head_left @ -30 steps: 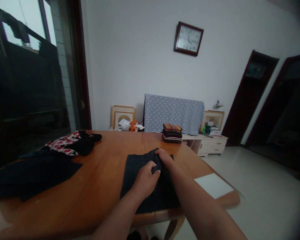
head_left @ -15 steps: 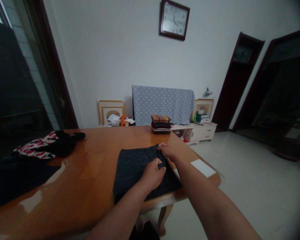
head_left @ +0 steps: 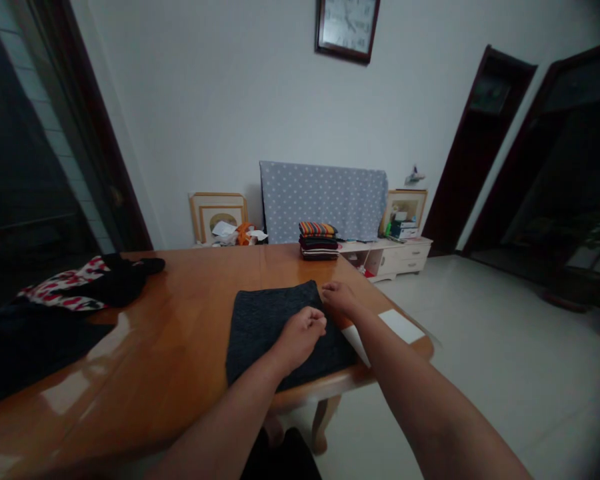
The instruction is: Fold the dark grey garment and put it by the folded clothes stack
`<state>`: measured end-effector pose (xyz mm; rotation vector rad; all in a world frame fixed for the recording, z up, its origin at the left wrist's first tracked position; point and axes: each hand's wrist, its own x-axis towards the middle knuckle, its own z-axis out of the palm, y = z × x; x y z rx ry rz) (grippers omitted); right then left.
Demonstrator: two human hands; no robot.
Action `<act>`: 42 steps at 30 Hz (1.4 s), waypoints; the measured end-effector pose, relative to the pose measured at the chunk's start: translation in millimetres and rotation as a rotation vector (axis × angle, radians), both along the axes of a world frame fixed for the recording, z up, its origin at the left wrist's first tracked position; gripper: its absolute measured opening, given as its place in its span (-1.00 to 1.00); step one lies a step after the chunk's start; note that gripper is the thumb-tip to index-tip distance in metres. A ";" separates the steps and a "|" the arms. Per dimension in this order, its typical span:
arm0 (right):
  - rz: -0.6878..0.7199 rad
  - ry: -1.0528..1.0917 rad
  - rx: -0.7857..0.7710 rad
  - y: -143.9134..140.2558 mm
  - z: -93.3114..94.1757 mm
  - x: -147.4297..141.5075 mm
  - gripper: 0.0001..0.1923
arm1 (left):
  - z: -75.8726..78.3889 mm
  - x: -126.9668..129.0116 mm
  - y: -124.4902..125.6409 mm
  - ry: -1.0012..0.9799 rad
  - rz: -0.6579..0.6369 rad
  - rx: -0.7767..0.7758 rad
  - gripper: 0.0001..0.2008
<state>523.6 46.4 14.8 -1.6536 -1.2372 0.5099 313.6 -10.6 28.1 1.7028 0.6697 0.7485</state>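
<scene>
A dark blue-grey folded garment (head_left: 265, 320) lies flat near the table's front right edge. Above its right half is my left hand (head_left: 304, 337), fingers curled together with no cloth visible in them. My right hand (head_left: 338, 297) is just off the garment's far right corner. Its fingers are curled in too, and a sliver of table shows between them and the cloth. My left forearm covers part of the garment's near side.
On the wooden table (head_left: 180, 333) stand a stack of folded clothes (head_left: 319, 241) at the back and loose dark and red-patterned clothes (head_left: 85, 283) at the left. A white sheet (head_left: 401, 325) lies by the right edge. Behind is a low white cabinet (head_left: 405, 259).
My left hand has let go of the fabric it pinched and lifted slightly. My right hand has come off the garment's far corner, moving right. The garment lies flatter, and the view has shifted slightly.
</scene>
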 end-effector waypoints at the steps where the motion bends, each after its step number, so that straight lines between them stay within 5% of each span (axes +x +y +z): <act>1: -0.009 -0.035 0.003 -3.6 1.6 1.1 -0.91 | 3.8 -9.0 4.0 -0.003 0.020 0.008 -0.76; 10: -0.008 -0.260 -0.006 -55.2 -0.3 -10.2 -0.78 | 8.2 -108.3 34.4 0.021 0.283 0.128 -0.78; 16: 0.008 -0.390 -0.013 -80.7 -4.0 -36.2 -0.72 | 4.0 -149.0 7.1 0.166 0.189 0.240 -0.80; 25: 0.110 -0.553 -0.123 -109.3 -7.9 -86.8 -0.77 | -9.1 -175.9 -19.3 0.417 0.099 0.603 -0.76; 34: 0.080 -0.657 -0.157 -118.8 -8.5 -96.1 -0.79 | -16.3 -195.1 -21.2 0.456 0.109 0.661 -0.75; 42: 0.217 -0.629 0.046 -162.6 -0.5 -136.8 -0.81 | -18.4 -194.6 -17.2 0.435 0.138 0.665 -0.82</act>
